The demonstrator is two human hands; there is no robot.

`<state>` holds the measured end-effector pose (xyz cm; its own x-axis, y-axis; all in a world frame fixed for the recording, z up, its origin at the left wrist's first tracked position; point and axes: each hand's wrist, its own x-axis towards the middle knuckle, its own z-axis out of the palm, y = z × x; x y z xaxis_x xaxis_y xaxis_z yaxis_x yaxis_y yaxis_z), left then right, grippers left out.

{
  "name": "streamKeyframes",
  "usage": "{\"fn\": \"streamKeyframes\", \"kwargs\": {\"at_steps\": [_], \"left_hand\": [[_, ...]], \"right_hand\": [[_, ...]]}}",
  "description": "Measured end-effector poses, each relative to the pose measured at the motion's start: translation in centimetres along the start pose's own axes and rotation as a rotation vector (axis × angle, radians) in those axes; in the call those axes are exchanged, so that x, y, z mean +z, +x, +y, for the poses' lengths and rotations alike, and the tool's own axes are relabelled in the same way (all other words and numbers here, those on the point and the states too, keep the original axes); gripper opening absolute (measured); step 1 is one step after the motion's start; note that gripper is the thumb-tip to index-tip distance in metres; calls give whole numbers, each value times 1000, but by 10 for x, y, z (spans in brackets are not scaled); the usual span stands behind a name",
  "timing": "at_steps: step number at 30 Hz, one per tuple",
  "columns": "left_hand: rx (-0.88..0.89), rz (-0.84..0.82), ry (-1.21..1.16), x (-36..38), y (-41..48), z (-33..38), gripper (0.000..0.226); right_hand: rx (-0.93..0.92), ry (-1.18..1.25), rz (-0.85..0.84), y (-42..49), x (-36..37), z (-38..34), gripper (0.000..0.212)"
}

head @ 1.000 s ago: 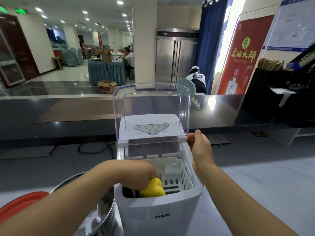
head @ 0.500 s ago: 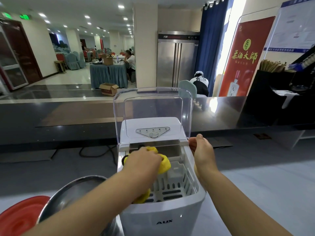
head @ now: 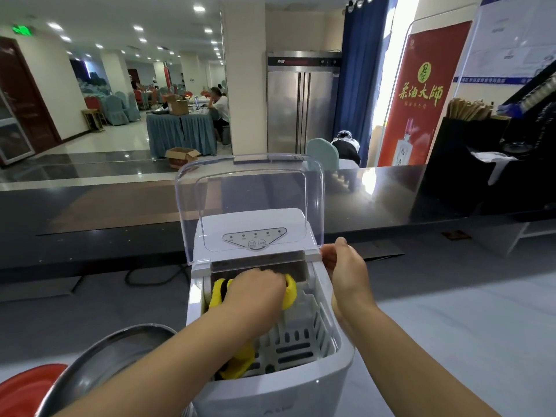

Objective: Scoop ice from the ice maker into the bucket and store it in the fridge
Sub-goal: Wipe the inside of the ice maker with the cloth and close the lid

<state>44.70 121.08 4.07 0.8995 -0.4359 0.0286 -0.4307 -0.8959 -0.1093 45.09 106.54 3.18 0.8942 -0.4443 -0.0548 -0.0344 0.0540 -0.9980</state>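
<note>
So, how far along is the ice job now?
Done: the clear plastic lid is up on the white ice maker. In hand: the left hand holds a yellow cloth inside the white slotted basket, where no ice shows, while the right hand grips the maker's right edge. Left: scooping ice into the round steel bucket, whose visible inside looks empty, and storing it.

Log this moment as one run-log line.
left hand: grips yellow cloth in basket | right hand: holds ice maker side | lid: open | bucket: at near left
</note>
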Motion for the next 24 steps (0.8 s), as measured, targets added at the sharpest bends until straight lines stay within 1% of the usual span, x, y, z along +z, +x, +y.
{"fn": "streamKeyframes", "kwargs": {"at_steps": [4, 6, 11, 15, 21, 24], "left_hand": [[68, 45, -46, 0, 9, 22, 31], [62, 63, -52, 2, 12, 28, 37], [75, 33, 14, 3, 8, 14, 32], [6, -6, 82, 7, -3, -5, 33], [-42, -28, 131, 13, -20, -12, 45], [-34, -4, 199, 17, -28, -13, 53]], "right_hand": [[-3, -1, -3, -1, 1, 0, 44], [-9, -12, 1, 0, 0, 2, 43], [-32, -39, 3, -3, 0, 0, 40], [-65, -70, 1, -5, -2, -1, 38], [-78, -91, -12, -7, -2, -4, 38], [-83, -74, -4, -6, -2, -3, 38]]}}
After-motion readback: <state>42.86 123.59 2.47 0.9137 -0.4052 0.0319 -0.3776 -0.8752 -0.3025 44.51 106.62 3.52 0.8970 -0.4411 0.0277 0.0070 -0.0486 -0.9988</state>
